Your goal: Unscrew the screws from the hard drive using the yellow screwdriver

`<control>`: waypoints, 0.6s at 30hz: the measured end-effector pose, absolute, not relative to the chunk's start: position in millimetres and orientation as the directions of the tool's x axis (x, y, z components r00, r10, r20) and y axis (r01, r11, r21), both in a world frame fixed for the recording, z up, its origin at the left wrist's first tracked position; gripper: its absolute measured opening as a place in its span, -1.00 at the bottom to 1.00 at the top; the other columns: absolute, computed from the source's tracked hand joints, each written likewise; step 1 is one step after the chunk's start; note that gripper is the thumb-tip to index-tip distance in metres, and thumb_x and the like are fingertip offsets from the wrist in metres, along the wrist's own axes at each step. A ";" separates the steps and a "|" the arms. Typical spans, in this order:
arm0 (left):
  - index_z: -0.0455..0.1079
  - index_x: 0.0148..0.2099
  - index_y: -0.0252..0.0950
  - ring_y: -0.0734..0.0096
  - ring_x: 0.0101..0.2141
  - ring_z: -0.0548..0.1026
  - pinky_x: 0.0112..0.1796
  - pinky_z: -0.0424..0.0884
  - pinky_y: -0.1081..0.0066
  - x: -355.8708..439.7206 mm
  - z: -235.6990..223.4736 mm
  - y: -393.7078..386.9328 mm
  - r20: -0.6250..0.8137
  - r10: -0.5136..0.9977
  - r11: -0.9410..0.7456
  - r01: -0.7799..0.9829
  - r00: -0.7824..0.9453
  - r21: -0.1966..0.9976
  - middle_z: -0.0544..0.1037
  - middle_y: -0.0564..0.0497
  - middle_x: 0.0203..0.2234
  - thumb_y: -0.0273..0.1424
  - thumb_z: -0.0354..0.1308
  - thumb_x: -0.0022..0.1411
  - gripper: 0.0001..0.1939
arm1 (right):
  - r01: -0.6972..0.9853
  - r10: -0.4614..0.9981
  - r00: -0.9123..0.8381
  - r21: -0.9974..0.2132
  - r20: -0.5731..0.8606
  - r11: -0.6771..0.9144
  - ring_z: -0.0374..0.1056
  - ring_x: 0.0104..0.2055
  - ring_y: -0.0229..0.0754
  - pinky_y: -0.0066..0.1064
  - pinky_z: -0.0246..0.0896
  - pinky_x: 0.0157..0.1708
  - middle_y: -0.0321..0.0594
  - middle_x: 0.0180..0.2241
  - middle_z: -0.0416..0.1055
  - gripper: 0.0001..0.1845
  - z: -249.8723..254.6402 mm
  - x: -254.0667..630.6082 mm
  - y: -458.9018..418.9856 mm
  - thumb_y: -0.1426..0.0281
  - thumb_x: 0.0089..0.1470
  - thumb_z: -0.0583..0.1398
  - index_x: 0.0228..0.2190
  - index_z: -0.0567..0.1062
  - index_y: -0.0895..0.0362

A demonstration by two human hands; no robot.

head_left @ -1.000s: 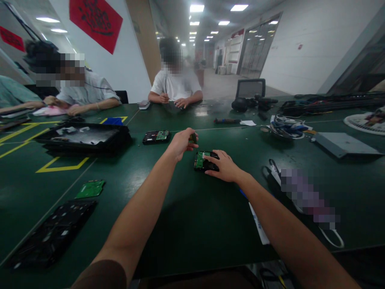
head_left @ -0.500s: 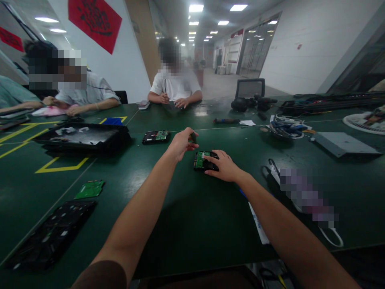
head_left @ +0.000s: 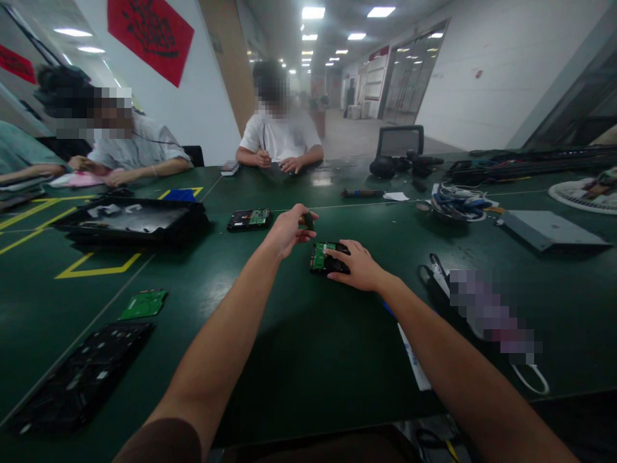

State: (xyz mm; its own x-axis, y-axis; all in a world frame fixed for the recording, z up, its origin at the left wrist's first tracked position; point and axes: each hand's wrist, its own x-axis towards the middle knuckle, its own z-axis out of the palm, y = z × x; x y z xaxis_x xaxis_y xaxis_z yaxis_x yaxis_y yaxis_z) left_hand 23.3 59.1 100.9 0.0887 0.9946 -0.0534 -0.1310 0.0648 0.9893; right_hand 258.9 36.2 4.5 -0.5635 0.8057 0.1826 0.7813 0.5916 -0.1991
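My left hand (head_left: 288,233) pinches a small dark, flat piece (head_left: 308,222) just above the table, and its exact kind is hard to make out. Right beside it, my right hand (head_left: 357,265) lies over a hard drive (head_left: 319,257), with the thumb along its near edge and the fingers across its top. The green circuit board on the drive's left half shows, while my hand covers much of the right half. Farther left, a second hard drive (head_left: 249,219) with a green board rests on the table.
Near left are a loose green circuit board (head_left: 144,303) and a black slotted tray (head_left: 80,379). A black bin (head_left: 132,218) stands behind them. To the right lie a pouch with a strap (head_left: 491,308), bundled cables (head_left: 460,202) and a grey metal box (head_left: 554,229). People sit across the table.
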 end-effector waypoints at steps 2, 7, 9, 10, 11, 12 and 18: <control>0.52 -0.21 -0.34 0.46 -0.56 0.49 -0.58 0.32 0.48 24.2 102.3 57.0 -0.053 0.992 0.067 -0.118 0.117 0.991 0.56 -0.12 -0.30 -0.22 0.13 0.21 -0.71 | 0.783 0.808 -0.563 -0.199 0.176 0.589 -0.04 0.40 0.31 0.27 -0.05 0.29 0.00 0.37 0.03 -0.19 5.1 258.9 35.9 -0.17 0.15 0.20 0.34 0.25 -0.20; 0.44 -0.20 -0.32 0.43 -0.58 0.49 -0.59 0.33 0.46 34.7 103.2 51.9 -0.096 0.974 0.135 -0.189 0.204 0.973 0.60 -0.13 -0.29 -0.23 0.13 0.21 -0.75 | 0.791 0.814 -0.557 -0.193 0.168 0.581 -0.07 0.40 0.32 0.29 -0.06 0.29 0.00 0.38 0.02 -0.19 5.1 259.2 35.7 -0.17 0.16 0.19 0.34 0.24 -0.20; 0.43 -0.23 -0.32 0.41 -0.57 0.51 -0.58 0.33 0.45 36.1 102.6 52.5 -0.099 0.980 0.132 -0.190 0.174 0.973 0.61 -0.14 -0.30 -0.22 0.12 0.21 -0.75 | 0.791 0.814 -0.557 -0.193 0.166 0.580 -0.07 0.40 0.31 0.28 -0.06 0.30 -0.01 0.38 0.02 -0.18 5.3 259.2 35.7 -0.17 0.16 0.19 0.35 0.24 -0.20; 0.44 -0.25 -0.32 0.40 -0.56 0.52 -0.58 0.34 0.45 35.6 102.2 53.3 -0.095 0.985 0.121 -0.181 0.147 0.976 0.61 -0.15 -0.31 -0.21 0.11 0.21 -0.74 | 0.791 0.814 -0.557 -0.194 0.166 0.581 -0.07 0.40 0.31 0.27 -0.06 0.30 -0.01 0.38 0.02 -0.18 5.4 259.1 35.7 -0.17 0.16 0.19 0.35 0.24 -0.20; 0.45 -0.27 -0.33 0.39 -0.54 0.54 -0.57 0.34 0.45 34.4 101.9 54.3 -0.087 0.989 0.106 -0.167 0.120 0.980 0.60 -0.16 -0.31 -0.21 0.11 0.21 -0.73 | 0.790 0.813 -0.558 -0.195 0.165 0.582 -0.07 0.41 0.31 0.27 -0.06 0.30 -0.02 0.38 0.02 -0.18 5.7 259.0 35.7 -0.17 0.16 0.19 0.35 0.24 -0.20; 0.47 -0.27 -0.33 0.38 -0.53 0.55 -0.56 0.34 0.45 32.9 101.5 55.4 -0.076 0.993 0.090 -0.150 0.094 0.985 0.60 -0.16 -0.31 -0.21 0.11 0.21 -0.72 | 0.789 0.813 -0.559 -0.197 0.163 0.582 -0.07 0.41 0.31 0.27 -0.06 0.30 -0.03 0.38 0.02 -0.18 5.9 258.9 35.7 -0.17 0.16 0.19 0.35 0.24 -0.20; 0.53 -0.22 -0.34 0.39 -0.55 0.53 -0.55 0.33 0.42 30.9 101.4 55.4 -0.023 0.998 0.026 -0.064 0.052 0.998 0.58 -0.15 -0.31 -0.20 0.12 0.22 -0.69 | 0.793 0.819 -0.555 -0.206 0.146 0.573 -0.09 0.41 0.33 0.30 -0.09 0.31 -0.05 0.40 0.00 -0.19 6.4 258.4 35.7 -0.18 0.16 0.18 0.35 0.23 -0.22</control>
